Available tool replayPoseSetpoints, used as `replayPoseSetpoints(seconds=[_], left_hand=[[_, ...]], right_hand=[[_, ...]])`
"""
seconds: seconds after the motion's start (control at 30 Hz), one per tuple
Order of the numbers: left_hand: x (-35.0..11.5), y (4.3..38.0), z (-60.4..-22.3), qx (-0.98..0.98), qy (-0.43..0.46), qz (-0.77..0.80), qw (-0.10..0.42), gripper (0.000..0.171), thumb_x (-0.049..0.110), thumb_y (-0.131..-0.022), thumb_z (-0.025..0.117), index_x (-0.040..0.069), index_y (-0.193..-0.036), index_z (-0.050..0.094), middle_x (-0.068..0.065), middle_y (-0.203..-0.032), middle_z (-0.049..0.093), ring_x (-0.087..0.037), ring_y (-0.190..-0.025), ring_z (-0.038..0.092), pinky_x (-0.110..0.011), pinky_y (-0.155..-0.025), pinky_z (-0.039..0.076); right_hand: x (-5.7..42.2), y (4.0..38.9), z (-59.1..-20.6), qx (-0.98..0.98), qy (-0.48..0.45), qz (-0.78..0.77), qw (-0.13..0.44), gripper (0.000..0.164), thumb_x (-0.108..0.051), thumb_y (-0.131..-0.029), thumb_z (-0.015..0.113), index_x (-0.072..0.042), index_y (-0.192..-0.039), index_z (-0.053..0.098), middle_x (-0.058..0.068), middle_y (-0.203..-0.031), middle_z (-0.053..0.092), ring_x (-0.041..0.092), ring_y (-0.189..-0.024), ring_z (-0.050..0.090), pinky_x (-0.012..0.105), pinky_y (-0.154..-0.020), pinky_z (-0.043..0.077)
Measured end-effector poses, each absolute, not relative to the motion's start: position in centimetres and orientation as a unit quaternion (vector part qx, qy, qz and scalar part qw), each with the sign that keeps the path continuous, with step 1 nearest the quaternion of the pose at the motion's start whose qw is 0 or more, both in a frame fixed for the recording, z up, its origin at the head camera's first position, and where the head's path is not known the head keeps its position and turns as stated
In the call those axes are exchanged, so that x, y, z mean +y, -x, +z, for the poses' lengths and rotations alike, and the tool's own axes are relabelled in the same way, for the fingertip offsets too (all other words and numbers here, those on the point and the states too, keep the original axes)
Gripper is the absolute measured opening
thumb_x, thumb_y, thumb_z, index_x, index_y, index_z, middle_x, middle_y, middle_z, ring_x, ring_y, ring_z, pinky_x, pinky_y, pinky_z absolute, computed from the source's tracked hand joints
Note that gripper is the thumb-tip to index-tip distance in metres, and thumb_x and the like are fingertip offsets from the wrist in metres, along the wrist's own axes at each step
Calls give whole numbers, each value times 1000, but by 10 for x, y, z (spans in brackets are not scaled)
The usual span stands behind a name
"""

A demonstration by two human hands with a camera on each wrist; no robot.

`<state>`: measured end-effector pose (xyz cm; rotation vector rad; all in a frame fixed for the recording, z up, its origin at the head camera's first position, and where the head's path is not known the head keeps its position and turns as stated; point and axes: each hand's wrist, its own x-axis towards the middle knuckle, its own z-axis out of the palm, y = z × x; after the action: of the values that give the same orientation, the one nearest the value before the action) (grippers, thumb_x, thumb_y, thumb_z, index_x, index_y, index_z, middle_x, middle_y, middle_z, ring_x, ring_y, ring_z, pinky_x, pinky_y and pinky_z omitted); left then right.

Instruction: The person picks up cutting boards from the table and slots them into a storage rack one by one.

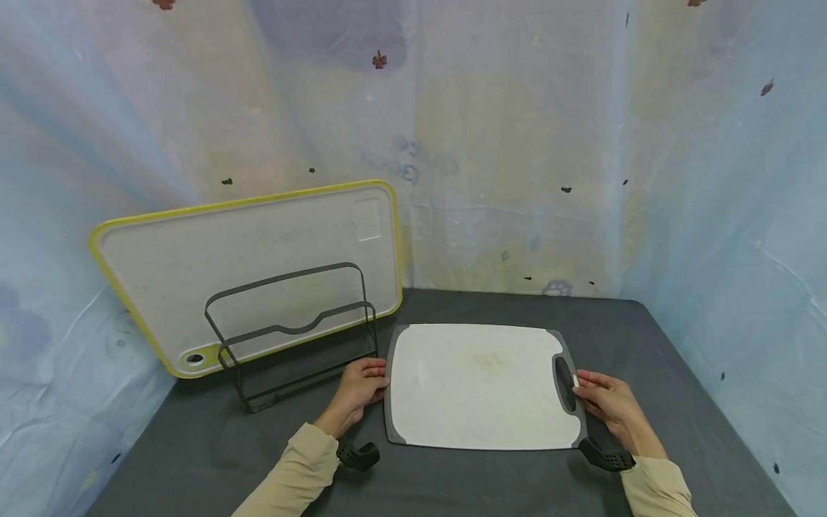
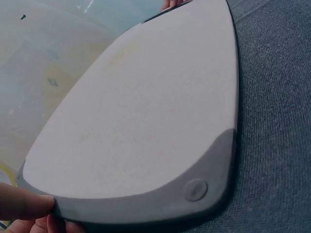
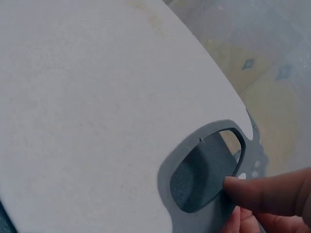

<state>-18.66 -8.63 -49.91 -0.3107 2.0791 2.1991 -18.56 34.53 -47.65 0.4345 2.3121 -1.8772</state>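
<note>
A white cutting board (image 1: 478, 388) with grey ends and a grey-rimmed handle slot lies between the two hands in the head view. At its left end, the left hand (image 1: 359, 388) pinches the grey edge, thumb on top and fingers beneath, as the left wrist view of the board (image 2: 131, 116) shows. The right hand (image 1: 610, 403) grips the other end beside the slot; in the right wrist view its thumb (image 3: 267, 193) presses on the grey rim (image 3: 167, 172). Dark cloth shows through the slot.
Left of the board stands a black wire rack (image 1: 291, 330). Behind the rack, a larger white cutting board with a yellow rim (image 1: 245, 244) stands tilted against the patterned curtain (image 1: 504, 143). Dark grey cloth (image 1: 465, 485) covers the table.
</note>
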Motion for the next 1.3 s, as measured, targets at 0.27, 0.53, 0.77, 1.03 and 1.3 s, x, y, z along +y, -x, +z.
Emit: replayPoseSetpoints(seconds=[0.27, 0.53, 0.77, 1.03, 1.3], left_hand=[[-87, 185, -494, 687, 108, 718, 24, 32, -13, -83, 67, -8, -113, 60, -9, -88, 61, -14, -67, 56, -30, -55, 50], [-88, 184, -487, 683, 111, 722, 10, 35, -13, -82, 66, -7, -116, 62, -4, -85, 60, -13, -66, 55, -29, -54, 48], [-89, 178, -474, 683, 102, 723, 20, 37, -13, -83, 67, -3, -118, 62, -11, -92, 61, -15, -69, 55, -33, -58, 50], [-92, 176, -455, 682, 78, 727, 12, 40, -13, -83, 67, 1, -120, 61, -11, -93, 61, -16, -71, 57, -40, -63, 51], [-94, 174, -433, 676, 62, 734, -6, 39, -13, -83, 66, 3, -119, 62, -9, -93, 60, -15, -71, 59, -37, -63, 50]], right_hand=[[343, 182, -469, 763, -156, -626, 40, 53, -7, -91, 69, 12, -134, 45, -11, -86, 64, 3, -80, 63, 23, -67, 53], [342, 179, -462, 761, -162, -628, 31, 47, -8, -90, 69, 6, -131, 51, -14, -86, 64, 1, -79, 62, 22, -68, 51], [342, 173, -447, 756, -148, -637, 21, 30, -8, -92, 68, -6, -121, 61, -14, -87, 64, 1, -80, 61, 23, -69, 51], [343, 171, -430, 722, -132, -679, 16, 21, -6, -91, 69, -27, -96, 67, -14, -85, 63, 1, -81, 61, 23, -70, 52], [341, 172, -409, 701, -118, -703, -3, 22, -5, -90, 70, -27, -92, 69, -11, -84, 64, 3, -79, 61, 23, -69, 52]])
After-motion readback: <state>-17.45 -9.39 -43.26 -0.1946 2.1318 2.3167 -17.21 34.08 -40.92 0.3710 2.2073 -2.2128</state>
